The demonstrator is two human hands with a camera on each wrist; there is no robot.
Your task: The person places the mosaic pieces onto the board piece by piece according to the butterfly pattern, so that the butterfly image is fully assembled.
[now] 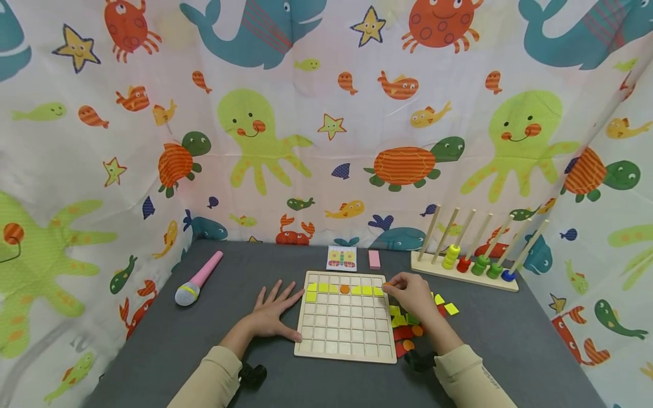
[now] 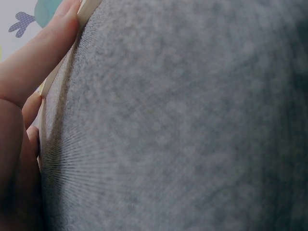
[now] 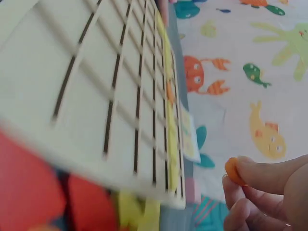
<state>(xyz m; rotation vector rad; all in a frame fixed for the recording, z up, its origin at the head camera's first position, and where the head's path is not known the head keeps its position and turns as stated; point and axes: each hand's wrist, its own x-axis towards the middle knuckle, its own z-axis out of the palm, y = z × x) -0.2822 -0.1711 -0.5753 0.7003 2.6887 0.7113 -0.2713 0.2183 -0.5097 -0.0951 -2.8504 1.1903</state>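
Observation:
A wooden grid board [image 1: 339,337] lies on the dark table, with several yellow square tiles [image 1: 367,290] and one round orange tile [image 1: 345,289] in its upper rows. Between thumb and fingertips, my right hand [image 1: 410,292] pinches a small round orange tile [image 3: 233,170] at the board's upper right edge. My left hand [image 1: 272,314] rests at the board's left side with fingers spread, its thumb [image 2: 45,57] touching the rim. Partly hidden under the right forearm is a pile of loose red, yellow, green and orange tiles [image 1: 403,333].
A picture card [image 1: 342,258] and a pink block [image 1: 374,259] lie behind the board. At the back right stands a peg stand with coloured rings [image 1: 464,272]. A pink toy microphone [image 1: 199,280] lies to the left. A curtain printed with sea animals [image 1: 316,130] surrounds the table.

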